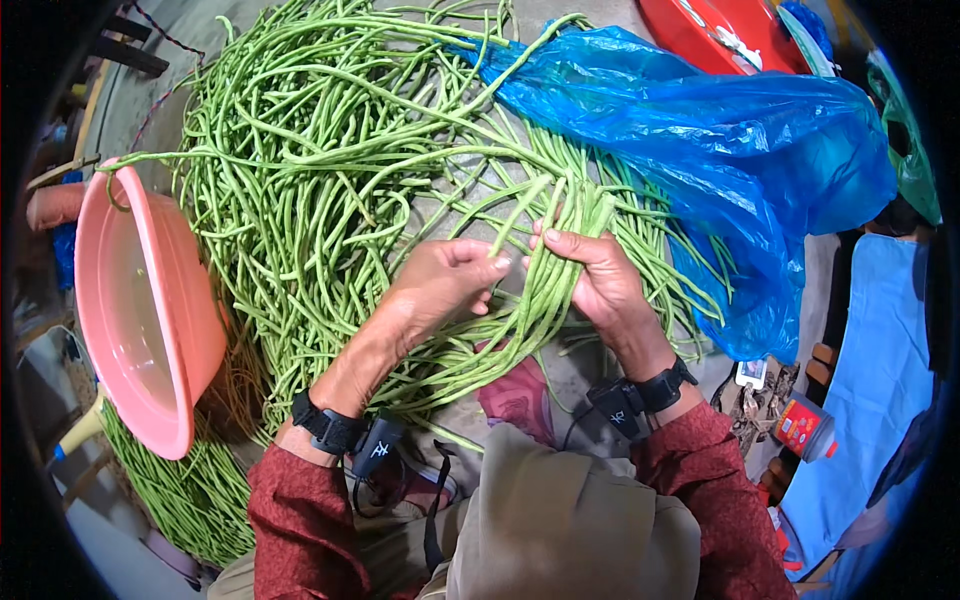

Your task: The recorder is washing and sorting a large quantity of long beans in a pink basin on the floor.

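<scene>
My right hand (609,283) grips a bunch of green yard-long beans (546,294) near one end, thumb across the front. The bunch's tips stick up above the thumb, and its long tails curve down to the left. Close beside it, my left hand (442,285) pinches a single long bean (517,216) between thumb and fingers. That bean slants up towards the top of the bunch. A large tangled heap of yard-long beans (300,172) spreads over the floor ahead and to the left. More beans (667,247) lie beyond my right hand, partly under blue plastic.
A pink plastic basin (206,330) with cloudy liquid stands tilted-looking at left, a bean over its rim. More beans (180,495) lie below it. At right are a blue plastic bag (712,142), a red basin (675,34), a red-labelled container (805,429) and blue cloth (877,337).
</scene>
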A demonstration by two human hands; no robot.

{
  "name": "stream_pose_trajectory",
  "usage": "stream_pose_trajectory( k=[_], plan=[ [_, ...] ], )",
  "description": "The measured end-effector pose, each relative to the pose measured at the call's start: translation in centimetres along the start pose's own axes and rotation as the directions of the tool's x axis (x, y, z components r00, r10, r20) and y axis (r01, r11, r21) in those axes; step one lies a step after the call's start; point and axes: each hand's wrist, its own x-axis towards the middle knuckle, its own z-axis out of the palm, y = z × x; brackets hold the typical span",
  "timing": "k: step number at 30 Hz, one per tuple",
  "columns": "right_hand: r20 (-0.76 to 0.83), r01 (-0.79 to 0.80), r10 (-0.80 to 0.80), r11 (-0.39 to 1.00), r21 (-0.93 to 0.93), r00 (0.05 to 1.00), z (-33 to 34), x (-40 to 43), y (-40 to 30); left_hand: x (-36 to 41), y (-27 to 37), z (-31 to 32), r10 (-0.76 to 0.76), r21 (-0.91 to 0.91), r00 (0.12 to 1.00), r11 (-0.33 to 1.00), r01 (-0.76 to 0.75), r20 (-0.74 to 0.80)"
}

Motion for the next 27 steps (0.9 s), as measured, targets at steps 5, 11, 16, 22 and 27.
stream_pose_trajectory(
  k=[5, 11, 16, 22, 27],
  plan=[
    [0.021, -0.007, 0.008, 0.999, -0.043, 1.000, 0.6, 0.6, 0.1, 0.7, 0.5, 0.7, 0.032, 0.287, 0.999, 0.957, -0.034, 0.011],
    [0.015, -0.004, 0.004, 1.000, -0.002, 1.000, -0.4, 1.5, 0.1, 1.4, 0.7, 0.4, 0.044, -0.021, 0.987, 0.999, -0.041, 0.154],
    [0.050, -0.086, 0.083, 0.995, 0.046, 0.995, -0.2, 1.8, -0.1, 1.5, 1.2, -0.7, 0.019, -0.015, 0.975, 1.000, -0.016, 0.224],
    [0.015, -0.079, 0.078, 0.993, 0.082, 0.997, -1.4, 2.2, -0.3, 1.0, 1.7, -1.1, -0.021, -0.037, 0.989, 0.999, 0.027, 0.148],
    [0.106, -0.081, 0.084, 0.996, -0.027, 0.991, 0.8, 1.7, -0.6, 1.0, 1.0, 0.0, 0.060, 0.115, 0.995, 0.991, -0.068, 0.078]
  ],
)
